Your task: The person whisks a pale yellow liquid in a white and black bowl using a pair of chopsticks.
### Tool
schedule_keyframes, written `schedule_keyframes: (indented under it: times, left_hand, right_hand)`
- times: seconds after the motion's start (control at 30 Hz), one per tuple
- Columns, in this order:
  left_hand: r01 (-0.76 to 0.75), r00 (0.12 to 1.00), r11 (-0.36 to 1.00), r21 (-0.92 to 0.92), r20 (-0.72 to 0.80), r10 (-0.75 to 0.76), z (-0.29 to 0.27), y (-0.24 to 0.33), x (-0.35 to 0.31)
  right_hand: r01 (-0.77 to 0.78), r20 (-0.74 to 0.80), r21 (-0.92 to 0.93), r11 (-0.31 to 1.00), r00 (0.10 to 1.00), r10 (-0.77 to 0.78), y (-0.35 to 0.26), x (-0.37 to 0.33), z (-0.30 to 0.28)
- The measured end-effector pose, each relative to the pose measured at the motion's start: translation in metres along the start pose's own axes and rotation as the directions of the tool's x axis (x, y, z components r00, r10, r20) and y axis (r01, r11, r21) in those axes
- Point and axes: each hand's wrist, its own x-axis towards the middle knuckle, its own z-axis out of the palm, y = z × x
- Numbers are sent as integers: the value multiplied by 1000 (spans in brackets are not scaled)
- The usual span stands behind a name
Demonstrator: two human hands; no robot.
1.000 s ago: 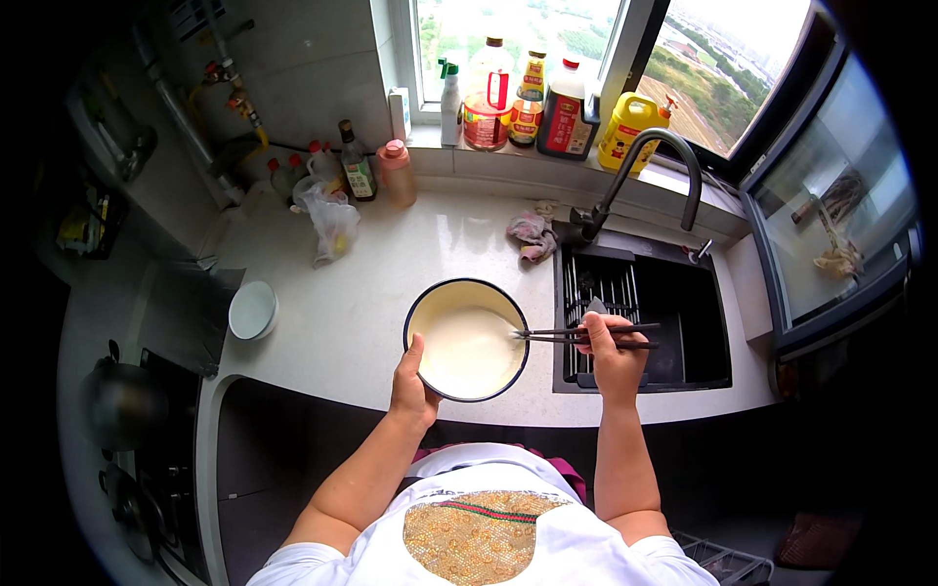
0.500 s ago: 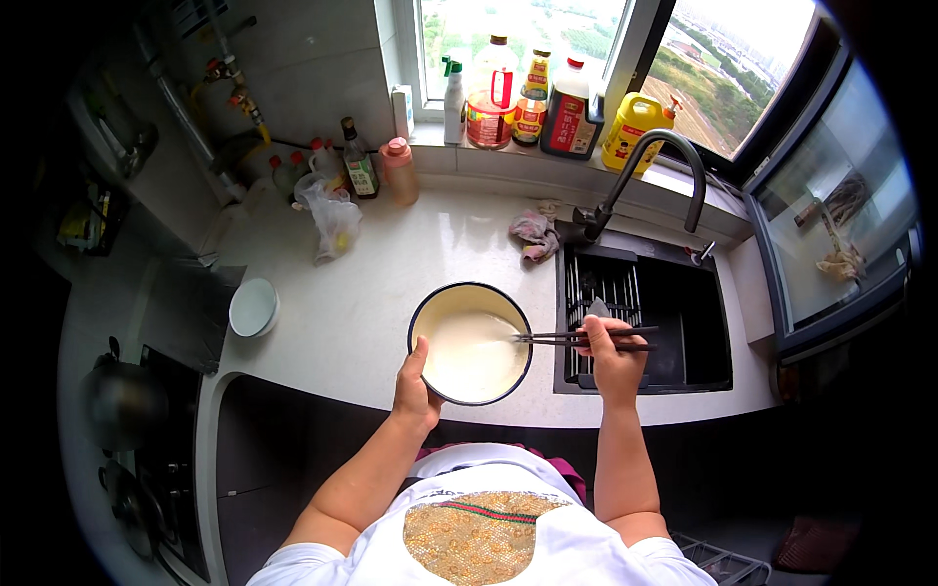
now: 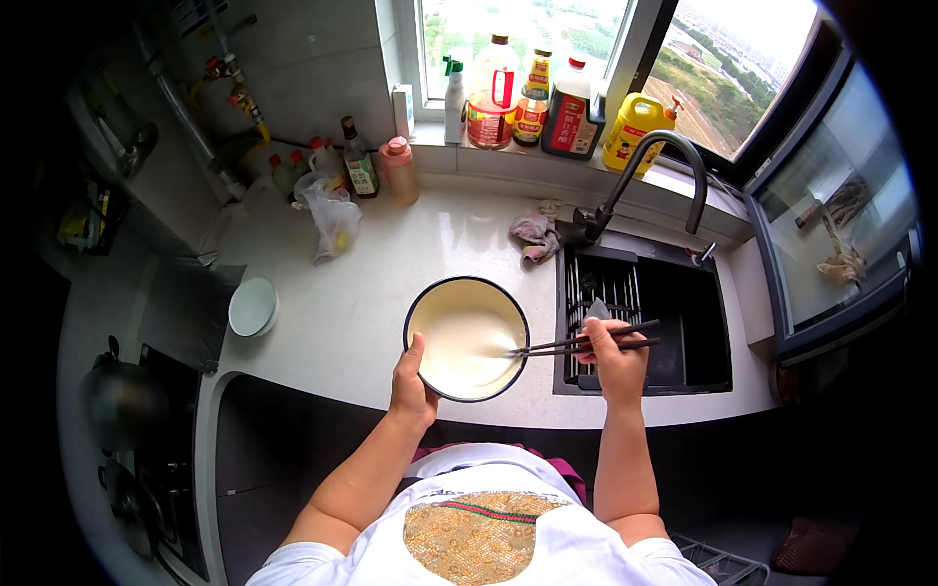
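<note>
A cream bowl with a dark rim (image 3: pixel 418 302) holds a pale, thick liquid, perhaps a batter (image 3: pixel 459 356). My left hand (image 3: pixel 414 387) grips the bowl's near left side, thumb over the rim. In my right hand (image 3: pixel 618 361) is a pair of dark chopsticks (image 3: pixel 562 346), pointing left across the bowl's right rim. Their tips dip into the liquid near the right wall. The bowl is above or on the front part of the white counter (image 3: pixel 322 371); whether it touches is hard to tell.
Right of the bowl lies a black sink (image 3: pixel 699 322) with a drying rack and dark faucet (image 3: pixel 699 176). A crumpled cloth (image 3: pixel 534 234) lies beside it. To the left stand a white bowl (image 3: pixel 254 307) and a plastic bag (image 3: pixel 332 217). Several bottles line the windowsill (image 3: pixel 440 158).
The bowl has shifted slightly left and away from me. The chopstick tips have moved a little nearer to me within the liquid, and the chopsticks now slant more.
</note>
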Motion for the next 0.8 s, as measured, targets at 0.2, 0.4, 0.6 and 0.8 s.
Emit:
schedule_keyframes:
  times: [0.2, 0.4, 0.6, 0.8]
  left_hand:
    - [-1, 1000, 1000, -17, -5, 1, 4, -4, 0]
    - [1, 1000, 1000, -9, 12, -1, -1, -3, 2]
    - [10, 1000, 1000, -7, -9, -10, -2, -4, 1]
    - [13, 1000, 1000, -19, 17, -12, 8, 0, 0]
  right_hand:
    - [-57, 123, 94, 994, 991, 45, -7, -11, 19]
    - [-98, 82, 42, 994, 992, 94, 7, -6, 14]
    - [87, 3, -10, 996, 996, -87, -7, -1, 6]
    - [-130, 149, 65, 989, 982, 119, -8, -9, 17]
